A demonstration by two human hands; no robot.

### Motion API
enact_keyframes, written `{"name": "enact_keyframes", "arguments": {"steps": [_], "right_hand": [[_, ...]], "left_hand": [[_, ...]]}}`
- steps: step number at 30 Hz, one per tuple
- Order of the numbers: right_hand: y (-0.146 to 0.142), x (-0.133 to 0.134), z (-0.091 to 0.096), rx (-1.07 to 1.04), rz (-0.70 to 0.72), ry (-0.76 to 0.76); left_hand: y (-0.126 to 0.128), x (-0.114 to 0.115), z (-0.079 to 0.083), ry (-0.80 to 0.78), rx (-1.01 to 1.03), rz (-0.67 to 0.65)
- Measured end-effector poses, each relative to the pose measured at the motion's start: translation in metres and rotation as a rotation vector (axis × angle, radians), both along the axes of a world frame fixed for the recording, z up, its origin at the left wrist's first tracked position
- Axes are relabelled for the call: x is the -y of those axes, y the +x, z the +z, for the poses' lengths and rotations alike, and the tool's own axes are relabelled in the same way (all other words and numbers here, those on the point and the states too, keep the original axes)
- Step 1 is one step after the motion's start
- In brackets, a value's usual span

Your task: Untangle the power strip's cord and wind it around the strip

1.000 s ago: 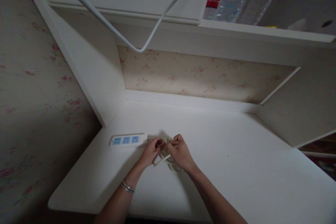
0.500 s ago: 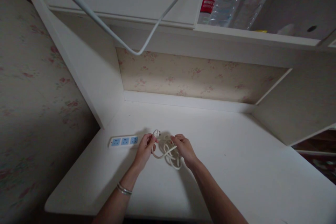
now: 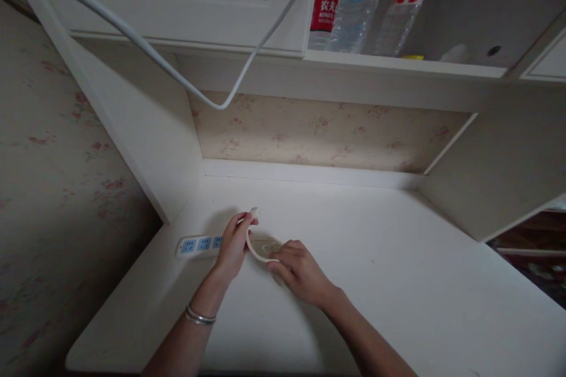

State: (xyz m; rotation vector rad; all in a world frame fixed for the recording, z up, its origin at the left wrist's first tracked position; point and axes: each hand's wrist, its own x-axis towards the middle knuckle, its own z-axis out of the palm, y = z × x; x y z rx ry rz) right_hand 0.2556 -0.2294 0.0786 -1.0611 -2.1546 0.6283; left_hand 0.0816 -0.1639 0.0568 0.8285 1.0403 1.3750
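Between the fingers of my left hand (image 3: 235, 244) is the white plug (image 3: 255, 212), its head poking out above the fingertips. A pale power cord (image 3: 255, 252) curves down from there to my right hand (image 3: 298, 268), whose thumb and fingers pinch it. Loose coils of the same cord lie on the desk behind the right hand, mostly hidden by it. Beside my left wrist a white power strip (image 3: 180, 247) with blue sockets lies flat on the desk, its right end covered by the left hand.
The white desk (image 3: 398, 283) meets a side panel at left and a floral wall at the back. Overhead, a thick white cable (image 3: 145, 47) hangs in a loop. Plastic bottles (image 3: 354, 17) stand on the shelf at upper right.
My right hand has moved down and left along the cord, now covering much of the coils. My left hand with the plug has risen slightly leftward. The camera view has tilted up.
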Motion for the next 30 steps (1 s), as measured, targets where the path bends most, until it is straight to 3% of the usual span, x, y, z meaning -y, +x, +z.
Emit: {"name": "enact_keyframes", "arguments": {"steps": [4,9,13,17,23,30], "right_hand": [[0.011,-0.011,-0.006,-0.385,-0.307,-0.178],[0.024,-0.025,-0.020,-0.772,-0.483,-0.256],[0.029,-0.031,-0.027,-0.980,-0.504,-0.277],[0.037,-0.034,-0.033,-1.157,-0.456,-0.315],[0.063,-0.030,-0.042,-1.040,-0.390,-0.422],[0.077,-0.024,-0.051,-1.099,-0.364,-0.544]], "left_hand": [[0.012,-0.002,0.011,0.017,-0.032,-0.154],[0.025,0.013,-0.004,0.215,-0.433,-0.286],[0.028,0.025,-0.016,0.502,-0.821,-0.335],[0.027,0.028,-0.023,0.605,-1.021,-0.303],[0.020,0.033,-0.036,0.635,-1.077,-0.291],[0.011,0.042,-0.061,0.557,-0.932,-0.225]]}}
